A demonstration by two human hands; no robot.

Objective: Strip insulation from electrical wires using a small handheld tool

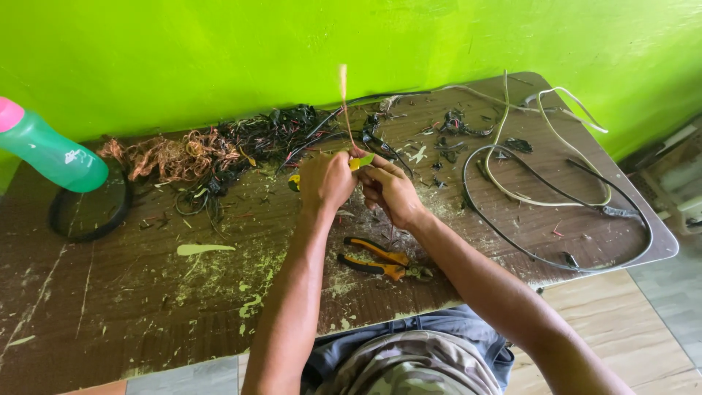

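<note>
Hands meet over the middle of the worn brown table (pixel 110 292) in the head view, the only one I have. My left hand (pixel 325 181) and right hand (pixel 389 192) are pressed close together, both pinched shut on a thin wire (pixel 344 102) whose bare copper end stands straight up from between the fingers. A small yellow-green scrap of insulation (pixel 362 162) shows right at the fingertips, between the two hands.

Just below my wrists, flat on the table, lie orange-handled pliers (pixel 380 260), touched by neither hand. Behind the hands, against the bright green wall (pixel 292 44), a heap of stripped black sheathing (pixel 270 132) runs leftward into a tangle of bare copper strands (pixel 172 157); that pile sits near the wire's upright end and crowds the space beyond my fingers. To the right, well apart from the hands, a black cable (pixel 512 241) loops wide across the table, with a pale cream cable (pixel 556 201) curled inside and over it. At the far left a black ring of cable (pixel 88 219) lies on the table, and a green bottle with a pink cap (pixel 47 150) hangs in the foreground, covering part of that ring. Small black offcuts litter the surface about the hands.
</note>
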